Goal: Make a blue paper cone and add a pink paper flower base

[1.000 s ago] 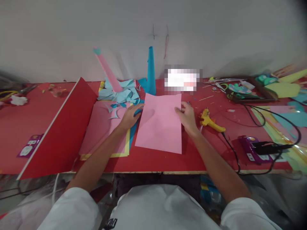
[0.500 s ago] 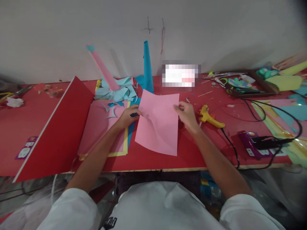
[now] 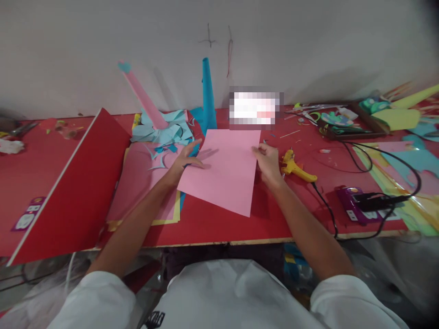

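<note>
A sheet of pink paper [image 3: 224, 169] is in front of me over the red table, its far edge turned away from me and its near edge slanting. My right hand [image 3: 268, 162] pinches its right edge between thumb and fingers. At the left edge, my left hand [image 3: 187, 161] has its fingers spread, with the thumb over the paper; whether it touches the sheet I cannot tell. Left of the sheet lies a stack of pink paper [image 3: 137, 183] with yellow sheets beneath. A blue paper cone [image 3: 208, 98] stands behind the pink sheet.
A yellow glue gun [image 3: 297, 168] lies right of my right hand, its cord running to a purple power box [image 3: 358, 205]. Left stands a tilted red board [image 3: 75, 187]. Blue scraps [image 3: 171, 135] and a pink paper cone [image 3: 144, 98] are behind the stack. A dark tray [image 3: 356, 130] sits far right.
The pink sheet has flattened and turned, its near left corner swinging left. My left hand's fingers have opened apart; my right hand still pinches the right edge.
</note>
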`<state>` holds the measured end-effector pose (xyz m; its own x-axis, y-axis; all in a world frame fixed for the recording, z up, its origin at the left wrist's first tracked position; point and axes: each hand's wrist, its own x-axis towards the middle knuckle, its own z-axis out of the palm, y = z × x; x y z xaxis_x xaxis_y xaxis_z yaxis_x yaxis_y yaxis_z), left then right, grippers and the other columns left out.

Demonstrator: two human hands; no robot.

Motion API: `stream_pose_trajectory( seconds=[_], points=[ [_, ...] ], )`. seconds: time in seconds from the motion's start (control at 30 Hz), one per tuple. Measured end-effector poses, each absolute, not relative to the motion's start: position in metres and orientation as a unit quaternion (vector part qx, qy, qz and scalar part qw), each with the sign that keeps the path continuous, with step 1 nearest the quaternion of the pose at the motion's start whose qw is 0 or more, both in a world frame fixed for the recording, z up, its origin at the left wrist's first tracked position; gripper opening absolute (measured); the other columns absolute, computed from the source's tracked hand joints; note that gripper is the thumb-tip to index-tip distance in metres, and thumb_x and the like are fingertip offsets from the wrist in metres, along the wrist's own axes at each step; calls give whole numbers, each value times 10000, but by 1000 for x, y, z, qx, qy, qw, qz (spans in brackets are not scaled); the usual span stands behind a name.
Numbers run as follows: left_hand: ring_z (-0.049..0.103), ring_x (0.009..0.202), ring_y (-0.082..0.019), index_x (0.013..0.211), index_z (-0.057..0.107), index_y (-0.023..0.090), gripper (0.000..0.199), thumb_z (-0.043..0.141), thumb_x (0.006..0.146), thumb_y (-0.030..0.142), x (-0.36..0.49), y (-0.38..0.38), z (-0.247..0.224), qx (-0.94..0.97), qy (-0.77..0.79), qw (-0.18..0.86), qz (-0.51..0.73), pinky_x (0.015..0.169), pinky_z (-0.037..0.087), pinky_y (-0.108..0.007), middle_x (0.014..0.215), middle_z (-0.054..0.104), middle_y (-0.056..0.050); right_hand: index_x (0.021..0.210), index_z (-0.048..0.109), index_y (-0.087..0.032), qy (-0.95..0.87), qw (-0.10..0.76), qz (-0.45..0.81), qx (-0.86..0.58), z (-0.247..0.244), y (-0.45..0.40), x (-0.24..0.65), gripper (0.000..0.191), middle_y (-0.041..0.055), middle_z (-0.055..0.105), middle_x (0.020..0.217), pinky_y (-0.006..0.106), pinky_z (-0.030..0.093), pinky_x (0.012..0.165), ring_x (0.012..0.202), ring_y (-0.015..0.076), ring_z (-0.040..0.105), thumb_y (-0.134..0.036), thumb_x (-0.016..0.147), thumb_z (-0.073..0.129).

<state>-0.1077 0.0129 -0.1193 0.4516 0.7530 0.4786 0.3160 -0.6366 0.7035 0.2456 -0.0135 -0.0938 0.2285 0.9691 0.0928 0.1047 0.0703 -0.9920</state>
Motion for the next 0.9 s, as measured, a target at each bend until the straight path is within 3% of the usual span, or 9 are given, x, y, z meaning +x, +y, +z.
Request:
stream_pose_trajectory(
  seconds=[0.07, 0.13, 0.2, 0.33, 0.43, 0.5, 0.63, 0.73, 0.9],
  points=[
    [572, 1521, -437, 818, 843, 273, 552, 739, 898, 809, -106, 6, -111, 811, 300, 294, 408, 1309, 413, -733, 1559, 647, -124, 752, 563, -258, -502, 551, 369, -555, -93, -14, 245, 411, -13, 530, 676, 316, 430, 581, 676, 188, 543, -585, 882, 775],
    [572, 1529, -386, 882, 829, 268, 482, 724, 961, 732, -104, -4, -99, 782, 321, 326, 423, 1317, 430, -682, 1546, 660, -135, 774, 562, -260, -520, 547, 363, -546, -91, -16, 244, 420, -12, 536, 690, 317, 427, 588, 678, 189, 545, -606, 893, 769],
    [629, 1455, -367, 873, 803, 247, 431, 791, 936, 673, -101, -14, -88, 751, 354, 348, 435, 1274, 487, -659, 1399, 733, -158, 810, 577, -259, -530, 541, 373, -536, -89, -17, 243, 430, -8, 564, 708, 317, 419, 587, 677, 192, 557, -634, 878, 778],
    [763, 1051, -330, 728, 708, 212, 448, 963, 772, 578, -92, -28, -83, 647, 435, 416, 468, 911, 680, -476, 868, 766, -109, 900, 623, -260, -519, 528, 424, -521, -88, -18, 241, 467, 20, 680, 786, 319, 456, 597, 739, 227, 655, -698, 841, 776],
    [717, 776, -256, 639, 640, 204, 533, 952, 773, 615, -86, -31, -89, 570, 474, 444, 503, 696, 641, -368, 650, 644, -46, 926, 639, -260, -519, 532, 431, -512, -88, -17, 239, 438, 32, 717, 822, 335, 497, 630, 790, 246, 696, -673, 852, 764],
    [711, 770, -246, 698, 686, 194, 525, 901, 819, 657, -83, -30, -92, 557, 480, 438, 516, 716, 639, -370, 708, 679, -55, 922, 635, -261, -524, 534, 427, -508, -88, -16, 237, 420, 37, 728, 843, 344, 505, 637, 791, 245, 697, -660, 863, 748],
    [751, 1105, -299, 1006, 786, 202, 471, 817, 893, 658, -84, -21, -95, 602, 476, 355, 534, 1050, 624, -470, 1051, 791, -109, 975, 655, -270, -529, 542, 443, -480, -86, -20, 232, 417, 46, 755, 889, 372, 551, 665, 830, 260, 724, -673, 894, 726],
    [715, 1254, -313, 1108, 805, 224, 458, 792, 909, 636, -89, -14, -96, 656, 470, 272, 524, 1217, 525, -504, 1136, 800, -124, 1069, 702, -280, -540, 550, 465, -435, -84, -23, 228, 440, 66, 787, 984, 413, 610, 737, 941, 290, 762, -689, 912, 738],
    [776, 1087, -319, 1000, 830, 194, 482, 839, 835, 646, -87, -14, -97, 636, 492, 303, 512, 1068, 605, -470, 1084, 844, -118, 1168, 735, -312, -570, 537, 455, -425, -85, -26, 225, 531, 78, 799, 1091, 456, 639, 791, 1065, 324, 765, -772, 904, 729]
  ],
)
